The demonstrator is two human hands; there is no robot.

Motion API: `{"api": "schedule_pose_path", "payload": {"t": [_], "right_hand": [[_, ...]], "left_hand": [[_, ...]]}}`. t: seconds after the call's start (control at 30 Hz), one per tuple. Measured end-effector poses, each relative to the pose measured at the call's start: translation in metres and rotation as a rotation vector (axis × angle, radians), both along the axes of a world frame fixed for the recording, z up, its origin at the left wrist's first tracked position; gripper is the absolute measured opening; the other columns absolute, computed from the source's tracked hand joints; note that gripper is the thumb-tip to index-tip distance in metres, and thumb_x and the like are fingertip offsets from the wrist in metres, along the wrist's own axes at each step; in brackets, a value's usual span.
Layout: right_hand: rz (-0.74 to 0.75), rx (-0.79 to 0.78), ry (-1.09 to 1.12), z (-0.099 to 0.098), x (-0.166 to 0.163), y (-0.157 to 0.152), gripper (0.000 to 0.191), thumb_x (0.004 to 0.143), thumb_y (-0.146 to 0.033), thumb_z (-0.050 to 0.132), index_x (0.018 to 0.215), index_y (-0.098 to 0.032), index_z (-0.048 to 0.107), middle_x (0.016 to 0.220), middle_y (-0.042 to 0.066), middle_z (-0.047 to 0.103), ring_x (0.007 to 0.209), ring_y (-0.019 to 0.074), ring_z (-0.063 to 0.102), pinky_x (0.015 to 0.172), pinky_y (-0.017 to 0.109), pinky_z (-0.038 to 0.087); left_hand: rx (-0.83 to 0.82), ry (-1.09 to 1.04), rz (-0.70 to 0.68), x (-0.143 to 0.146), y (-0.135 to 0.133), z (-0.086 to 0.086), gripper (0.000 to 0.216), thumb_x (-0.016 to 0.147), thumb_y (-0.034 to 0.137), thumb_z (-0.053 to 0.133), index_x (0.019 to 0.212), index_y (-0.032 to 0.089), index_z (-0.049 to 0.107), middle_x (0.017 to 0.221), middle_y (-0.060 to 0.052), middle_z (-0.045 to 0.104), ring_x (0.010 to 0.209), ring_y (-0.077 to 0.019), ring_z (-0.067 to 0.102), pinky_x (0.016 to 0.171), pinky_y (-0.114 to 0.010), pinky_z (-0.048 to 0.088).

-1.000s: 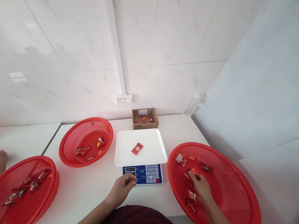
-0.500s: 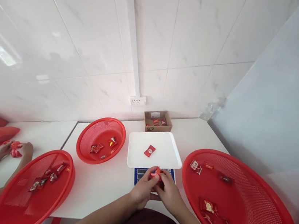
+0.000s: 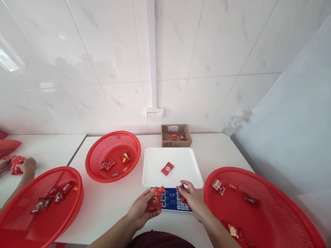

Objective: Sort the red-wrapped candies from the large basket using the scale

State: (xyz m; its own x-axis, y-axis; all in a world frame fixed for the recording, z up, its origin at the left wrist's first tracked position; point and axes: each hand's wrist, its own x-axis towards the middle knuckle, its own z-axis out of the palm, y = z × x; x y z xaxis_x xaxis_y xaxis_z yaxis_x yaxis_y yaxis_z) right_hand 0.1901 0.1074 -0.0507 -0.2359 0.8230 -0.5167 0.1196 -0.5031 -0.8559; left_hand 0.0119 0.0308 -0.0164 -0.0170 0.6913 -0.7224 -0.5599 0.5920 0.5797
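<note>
Red wrapped candies (image 3: 155, 202) are gripped by my left hand (image 3: 141, 210), in front of the scale. My right hand (image 3: 193, 201) pinches a small dark red wrapped candy (image 3: 183, 189) over the right side of the scale's keypad. On the scale's white tray (image 3: 154, 163) lies one red wrapped packet (image 3: 167, 168). The blue keypad panel (image 3: 170, 200) shows between my hands, partly covered by them. Close to my right forearm is a large red basket (image 3: 291, 189) with several wrapped candies in it.
Behind the scale stands a cardboard box (image 3: 176, 143) with candies inside. Two more red baskets, one at the back (image 3: 97, 143) and one at the front left (image 3: 73, 209), hold wrapped candies. A co-worker's hands (image 3: 27, 167) handle a red plastic bag (image 3: 17, 164) at the far left.
My hands were together over the keypad and have moved apart, left hand leftward, right hand rightward, each holding wrapped candies. More of the keypad shows. The view has shifted slightly.
</note>
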Motion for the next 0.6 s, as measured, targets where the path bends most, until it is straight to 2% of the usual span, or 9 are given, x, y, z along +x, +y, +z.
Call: {"api": "schedule_pose_path", "payload": {"t": [0.17, 0.23, 0.3, 0.37, 0.43, 0.53, 0.6], "right_hand": [[-0.104, 0.022, 0.147, 0.003, -0.004, 0.029, 0.064, 0.069, -0.029, 0.060, 0.128, -0.030, 0.036, 0.113, 0.003, 0.056, 0.095, 0.0162, 0.060, 0.077, 0.027, 0.050], [-0.079, 0.068, 0.047, 0.005, -0.002, 0.030, 0.068, 0.069, -0.029, 0.060, 0.132, -0.032, 0.033, 0.117, 0.003, 0.056, 0.099, 0.0182, 0.059, 0.083, 0.031, 0.048], [-0.033, 0.106, -0.083, 0.004, 0.001, 0.025, 0.065, 0.071, -0.031, 0.059, 0.132, -0.030, 0.035, 0.116, 0.004, 0.058, 0.096, 0.0200, 0.059, 0.087, 0.036, 0.046], [0.012, 0.106, -0.103, 0.003, 0.003, 0.013, 0.056, 0.074, -0.036, 0.057, 0.126, -0.026, 0.042, 0.115, 0.007, 0.059, 0.094, 0.0204, 0.060, 0.087, 0.036, 0.045], [0.083, 0.034, 0.005, 0.004, 0.003, -0.002, 0.046, 0.076, -0.044, 0.054, 0.116, -0.022, 0.051, 0.113, 0.009, 0.060, 0.092, 0.0198, 0.060, 0.082, 0.034, 0.047], [0.257, -0.096, 0.191, 0.010, 0.001, -0.024, 0.043, 0.077, -0.054, 0.051, 0.100, -0.019, 0.060, 0.101, 0.008, 0.065, 0.082, 0.0172, 0.062, 0.074, 0.032, 0.048], [0.324, -0.093, 0.221, 0.015, 0.000, -0.034, 0.040, 0.075, -0.054, 0.054, 0.092, -0.018, 0.062, 0.090, 0.006, 0.066, 0.075, 0.0147, 0.062, 0.070, 0.030, 0.047]], "left_hand": [[0.066, 0.007, -0.038, -0.001, 0.002, 0.007, 0.041, 0.071, 0.044, 0.064, 0.101, 0.019, 0.050, 0.093, -0.006, 0.063, 0.072, -0.0159, 0.063, 0.058, -0.026, 0.049], [0.083, 0.019, -0.067, 0.000, 0.001, 0.007, 0.042, 0.070, 0.045, 0.065, 0.100, 0.019, 0.051, 0.092, -0.005, 0.063, 0.072, -0.0157, 0.062, 0.057, -0.026, 0.048], [0.085, 0.032, -0.101, 0.000, -0.001, 0.006, 0.043, 0.069, 0.047, 0.065, 0.098, 0.018, 0.051, 0.089, -0.005, 0.062, 0.071, -0.0155, 0.061, 0.058, -0.026, 0.048], [0.085, 0.046, -0.137, 0.001, -0.003, 0.004, 0.045, 0.069, 0.049, 0.065, 0.097, 0.018, 0.051, 0.087, -0.005, 0.062, 0.071, -0.0155, 0.061, 0.058, -0.027, 0.047], [0.092, 0.061, -0.178, 0.002, -0.005, 0.002, 0.047, 0.068, 0.051, 0.064, 0.099, 0.018, 0.051, 0.086, -0.005, 0.062, 0.071, -0.0159, 0.060, 0.058, -0.027, 0.047], [0.112, 0.096, -0.267, 0.004, -0.006, 0.001, 0.049, 0.067, 0.052, 0.064, 0.100, 0.017, 0.052, 0.080, -0.005, 0.062, 0.071, -0.0167, 0.059, 0.058, -0.028, 0.046], [0.123, 0.122, -0.336, 0.006, -0.007, 0.002, 0.050, 0.066, 0.052, 0.064, 0.099, 0.017, 0.053, 0.077, -0.005, 0.061, 0.071, -0.0166, 0.058, 0.058, -0.028, 0.046]]}}
